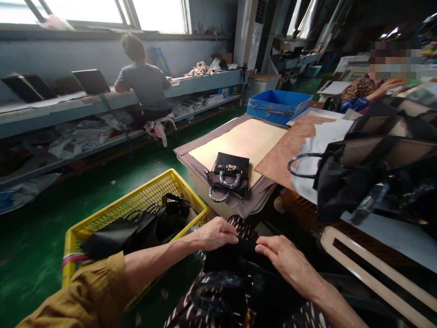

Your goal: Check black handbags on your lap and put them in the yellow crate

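A black handbag (269, 282) rests on my lap, its handles wrapped in clear plastic and metal fittings glinting on the near side. My left hand (216, 234) pinches the bag's upper edge between thumb and fingers. A short way to the right, my right hand (282, 255) grips the same edge, with a dark strip of the bag stretched between the two. Much of the bag's lower part is lost in shadow. On the padded table ahead lies a smaller black handbag (232, 166) with plastic-wrapped handles and a gold-coloured clasp.
A yellow plastic basket (77, 228) holding several black bags stands at my left. Black bags (368, 177) are heaped on the right-hand table. A blue bin (276, 107) sits beyond the padded table. One person (145, 84) works at the window bench, another person (362, 91) at right.
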Demonstrator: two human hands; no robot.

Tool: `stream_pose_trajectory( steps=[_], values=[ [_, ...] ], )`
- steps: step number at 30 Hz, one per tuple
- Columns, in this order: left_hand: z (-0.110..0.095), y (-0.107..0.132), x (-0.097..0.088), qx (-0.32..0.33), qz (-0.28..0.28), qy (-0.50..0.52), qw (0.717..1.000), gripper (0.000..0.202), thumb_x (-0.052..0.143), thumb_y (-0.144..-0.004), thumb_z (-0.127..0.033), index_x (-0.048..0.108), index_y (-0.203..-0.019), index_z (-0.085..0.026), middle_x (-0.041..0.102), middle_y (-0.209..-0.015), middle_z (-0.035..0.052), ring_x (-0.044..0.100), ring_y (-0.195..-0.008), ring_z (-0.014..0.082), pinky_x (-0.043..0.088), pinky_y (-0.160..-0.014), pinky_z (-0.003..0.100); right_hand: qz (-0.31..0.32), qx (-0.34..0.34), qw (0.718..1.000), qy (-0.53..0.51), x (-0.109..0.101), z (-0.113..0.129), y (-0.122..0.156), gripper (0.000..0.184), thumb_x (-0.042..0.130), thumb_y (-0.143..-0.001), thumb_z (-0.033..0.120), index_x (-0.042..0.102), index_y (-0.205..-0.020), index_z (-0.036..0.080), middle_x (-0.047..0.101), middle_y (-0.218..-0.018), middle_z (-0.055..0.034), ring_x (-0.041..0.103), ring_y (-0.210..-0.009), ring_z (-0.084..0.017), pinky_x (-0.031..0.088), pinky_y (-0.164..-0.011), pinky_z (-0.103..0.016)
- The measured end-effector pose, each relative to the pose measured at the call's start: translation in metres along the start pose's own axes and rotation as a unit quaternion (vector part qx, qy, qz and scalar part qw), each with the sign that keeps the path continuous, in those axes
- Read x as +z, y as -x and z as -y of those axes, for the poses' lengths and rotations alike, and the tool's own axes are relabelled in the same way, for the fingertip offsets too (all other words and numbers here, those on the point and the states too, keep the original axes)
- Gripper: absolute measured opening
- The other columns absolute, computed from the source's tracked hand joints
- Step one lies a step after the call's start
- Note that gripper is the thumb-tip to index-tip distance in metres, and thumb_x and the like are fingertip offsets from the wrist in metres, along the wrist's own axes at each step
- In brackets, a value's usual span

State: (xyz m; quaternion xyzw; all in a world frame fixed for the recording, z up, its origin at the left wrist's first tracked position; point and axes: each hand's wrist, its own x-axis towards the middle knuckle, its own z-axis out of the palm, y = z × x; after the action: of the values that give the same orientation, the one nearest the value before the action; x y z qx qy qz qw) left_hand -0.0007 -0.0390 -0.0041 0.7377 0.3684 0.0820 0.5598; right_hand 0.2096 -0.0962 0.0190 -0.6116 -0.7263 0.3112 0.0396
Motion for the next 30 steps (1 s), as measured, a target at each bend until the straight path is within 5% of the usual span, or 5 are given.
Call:
stream_pose_trajectory(
  steps=[7, 12, 17, 22, 30],
  values=[
    [-0.011, -0.004, -0.006, 0.007, 0.029, -0.125, 0.992, 0.029, 0.048, -0.081, -0.030, 0.050, -0.058, -0.013, 0.032, -0.050, -0.0058, 0.031, -0.049, 0.0063, 0.024, -0.045, 0.019, -0.014, -0.006, 1.000, 0.002, -0.002, 0.006, -0.003, 0.031, 0.041, -0.085, 0.030, 0.051, -0.057, 0.020, 0.056, -0.056, 0.0027, 0.050, -0.057, -0.012, 0.028, -0.055, -0.023],
    [-0.030, -0.016, -0.002, 0.053, 0.065, -0.287, 0.954, 0.021, 0.055, -0.078, -0.037, 0.063, -0.072, -0.019, 0.059, -0.066, -0.0014, 0.052, -0.062, 0.0117, 0.037, -0.057, 0.019, -0.013, -0.018, 1.000, 0.018, -0.001, 0.014, -0.007, 0.028, 0.044, -0.083, 0.026, 0.057, -0.059, 0.021, 0.062, -0.059, 0.0012, 0.054, -0.059, -0.013, 0.030, -0.057, -0.023],
    [-0.036, -0.023, 0.002, 0.055, 0.074, -0.348, 0.933, 0.018, 0.052, -0.080, -0.034, 0.065, -0.081, -0.023, 0.067, -0.081, 0.0010, 0.060, -0.076, 0.0158, 0.043, -0.065, 0.020, 0.006, -0.008, 1.000, -0.023, -0.007, 0.010, -0.001, 0.023, 0.043, -0.082, 0.025, 0.064, -0.072, 0.026, 0.068, -0.073, 0.0010, 0.060, -0.073, -0.015, 0.034, -0.062, -0.024],
    [-0.032, -0.020, -0.001, 0.051, 0.063, -0.369, 0.926, 0.023, 0.050, -0.082, -0.036, 0.065, -0.076, -0.020, 0.066, -0.074, 0.0022, 0.060, -0.071, 0.0159, 0.042, -0.059, 0.020, 0.011, 0.073, 0.997, -0.029, -0.015, 0.000, 0.007, 0.025, 0.041, -0.082, 0.033, 0.064, -0.077, 0.027, 0.068, -0.087, -0.0012, 0.058, -0.090, -0.021, 0.039, -0.073, -0.028],
    [-0.032, -0.009, 0.001, 0.046, 0.022, -0.382, 0.923, 0.023, 0.051, -0.081, -0.039, 0.063, -0.071, -0.022, 0.066, -0.072, 0.0012, 0.059, -0.063, 0.0157, 0.032, -0.044, 0.022, -0.069, 0.034, 0.997, -0.006, 0.005, -0.018, -0.005, 0.033, 0.039, -0.077, 0.042, 0.068, -0.090, 0.032, 0.070, -0.093, -0.0042, 0.061, -0.092, -0.025, 0.048, -0.080, -0.034]
  ],
)
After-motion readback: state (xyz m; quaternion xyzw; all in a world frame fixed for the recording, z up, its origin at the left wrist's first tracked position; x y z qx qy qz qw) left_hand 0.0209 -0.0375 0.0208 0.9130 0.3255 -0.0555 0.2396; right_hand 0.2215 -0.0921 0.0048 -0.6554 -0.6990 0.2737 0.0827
